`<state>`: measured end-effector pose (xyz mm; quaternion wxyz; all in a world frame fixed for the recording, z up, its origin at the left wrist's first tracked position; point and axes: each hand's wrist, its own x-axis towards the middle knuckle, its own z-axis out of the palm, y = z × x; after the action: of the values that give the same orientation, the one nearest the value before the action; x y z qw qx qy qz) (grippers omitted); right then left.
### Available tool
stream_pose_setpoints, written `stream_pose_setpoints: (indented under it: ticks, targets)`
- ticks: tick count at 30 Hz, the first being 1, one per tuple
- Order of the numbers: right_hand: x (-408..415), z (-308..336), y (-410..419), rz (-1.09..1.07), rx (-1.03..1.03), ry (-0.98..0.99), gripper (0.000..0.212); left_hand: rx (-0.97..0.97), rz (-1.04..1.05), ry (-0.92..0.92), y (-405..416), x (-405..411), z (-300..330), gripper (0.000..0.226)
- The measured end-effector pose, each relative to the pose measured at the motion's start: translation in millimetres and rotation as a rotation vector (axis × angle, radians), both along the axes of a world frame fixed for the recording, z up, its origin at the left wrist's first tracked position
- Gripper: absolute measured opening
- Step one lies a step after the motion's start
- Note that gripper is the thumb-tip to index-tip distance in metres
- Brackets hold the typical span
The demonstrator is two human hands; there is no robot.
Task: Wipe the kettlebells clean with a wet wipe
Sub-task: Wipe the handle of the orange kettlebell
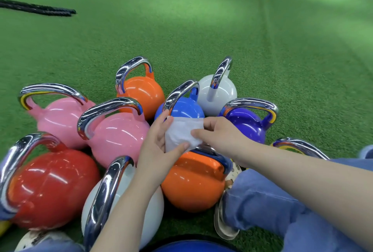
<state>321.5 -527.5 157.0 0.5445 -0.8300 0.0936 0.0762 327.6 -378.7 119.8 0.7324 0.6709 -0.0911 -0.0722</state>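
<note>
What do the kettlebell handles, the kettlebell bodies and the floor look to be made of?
Handles, e.g. on the red kettlebell: polished chromed metal, with mirror reflections. Bodies: glossy painted or coated shells, showing sharp highlights; the core cannot be told. Floor: green artificial turf, matte and fibrous.

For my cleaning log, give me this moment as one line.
step: preparing wipe | left hand and right hand: both hold wet wipe | over: near orange kettlebell | wiping: not yet

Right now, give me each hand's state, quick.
Left hand: grip closed on the wet wipe, thumb pinching its lower edge.
Right hand: grip closed, pinching the same wipe from the other side.
</note>
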Motion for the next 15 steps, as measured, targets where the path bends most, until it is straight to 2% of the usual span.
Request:
stream_pose_setpoints:
  ticks: [2, 4, 7, 12, 15]
  targets:
    - [3, 0, 5, -0.019, 0.090, 0.005, 0.011, -0.016, 0.028, 0.001, 2, -3, -1, 0.074]
    - [6, -1, 9, -0.033, 0.215, 0.040, 0.021, -0.018, 0.048, -0.014, 5, -5, -3, 0.075]
    - [9, -2, 8, -0.038, 0.320, 0.142, 0.020, 0.016, 0.066, -0.057, 9, -7, -8, 0.072]
    - [16, -8, 6, -0.043, 0.101, 0.104, 0.015, 0.031, 0.065, -0.041, 12, -7, -18, 0.070]
    - [20, -9, 1, -0.016, -0.195, -0.049, 0.019, 0.110, 0.019, -0.058, 13, -4, -21, 0.063]
